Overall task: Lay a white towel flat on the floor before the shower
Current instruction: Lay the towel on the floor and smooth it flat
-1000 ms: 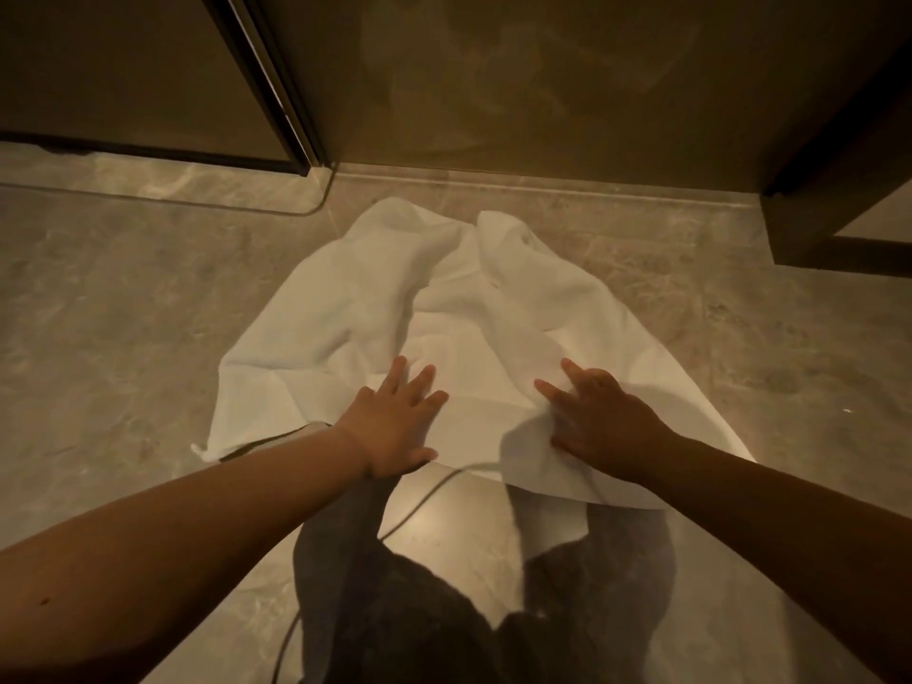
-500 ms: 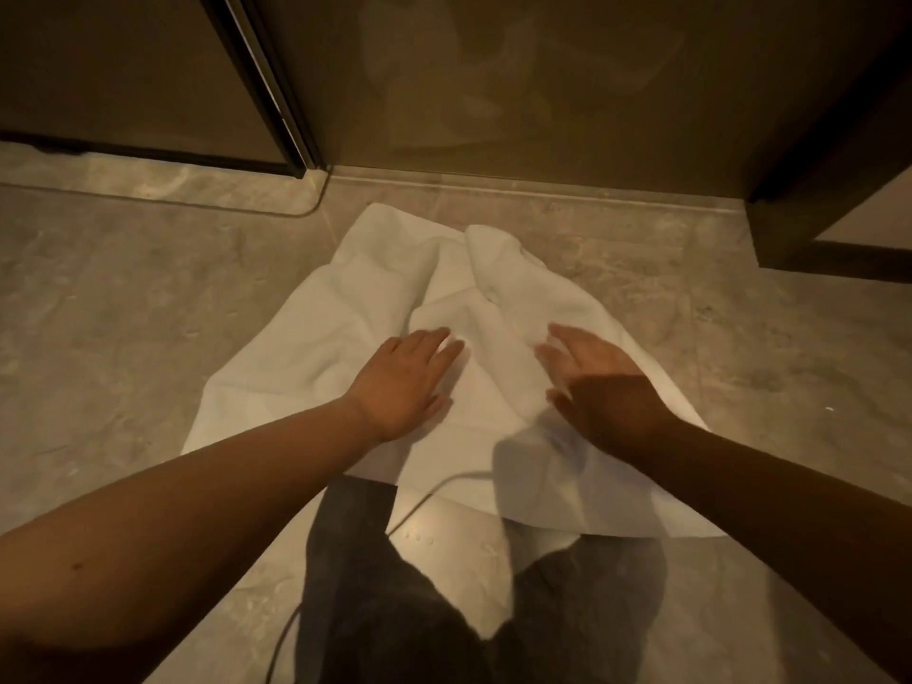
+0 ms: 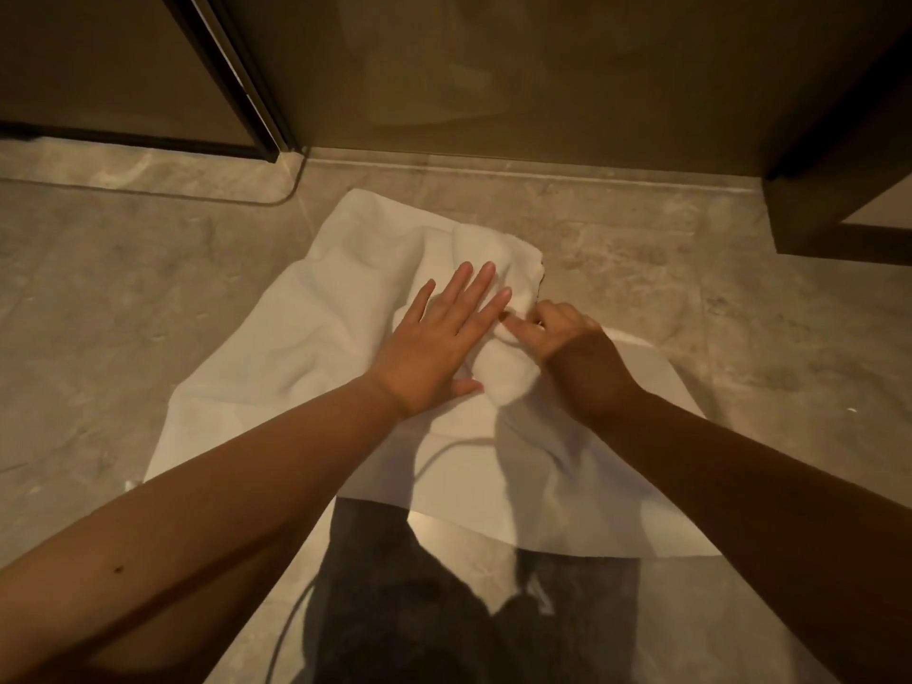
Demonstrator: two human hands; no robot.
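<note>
A white towel [image 3: 306, 348] lies on the grey marble floor, in front of the glass shower door [image 3: 518, 71]. Its left part is spread out. Its right part is bunched into a thick ridge running from the far edge toward me. My left hand [image 3: 434, 348] presses flat on the towel, fingers apart, just left of the ridge. My right hand [image 3: 557, 333] pinches the ridge's fold between thumb and fingers. The near edge of the towel lies flat below my forearms.
The shower's dark door frame [image 3: 232, 76] meets a raised stone threshold [image 3: 148, 165] at the left. A dark cabinet or wall corner [image 3: 839, 199] stands at the right. My dark-clothed legs [image 3: 444, 609] crouch at the towel's near edge; a thin cable [image 3: 291, 629] hangs there.
Both hands have slid forward over the towel. The right hand went from flat to closed on the fold, and the towel's right side gathered into a ridge.
</note>
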